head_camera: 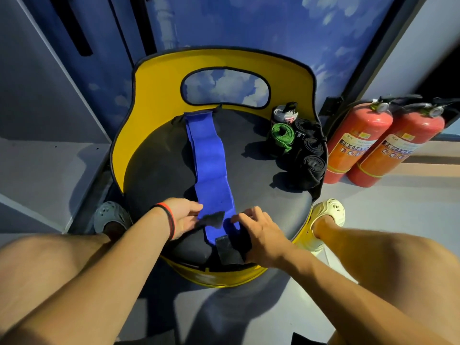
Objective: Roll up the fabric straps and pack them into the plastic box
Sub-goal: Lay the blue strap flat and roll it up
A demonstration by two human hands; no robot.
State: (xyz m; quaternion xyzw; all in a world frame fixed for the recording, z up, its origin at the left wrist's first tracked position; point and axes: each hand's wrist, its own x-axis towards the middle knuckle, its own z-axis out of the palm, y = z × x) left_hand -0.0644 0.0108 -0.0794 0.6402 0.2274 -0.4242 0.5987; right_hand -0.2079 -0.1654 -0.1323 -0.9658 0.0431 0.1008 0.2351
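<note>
A long blue fabric strap (pixel 209 165) lies flat along the black seat (pixel 159 170) of a yellow barrel chair, running from the backrest toward me. Its near end carries dark velcro patches (pixel 213 219). My left hand (pixel 183 215) pinches the strap's near end from the left. My right hand (pixel 258 232) grips the same end from the right, over a black patch at the seat's front edge. At the seat's right side stand rolled straps: a green one (pixel 282 135), a grey-white one (pixel 283 114) and several black ones (pixel 311 155). No plastic box shows.
The chair's yellow backrest (pixel 159 70) curves round the far side. Two red fire extinguishers (pixel 373 145) stand on the floor to the right. My knees and pale shoes (pixel 328 212) flank the chair. A blue cloud-patterned wall rises behind.
</note>
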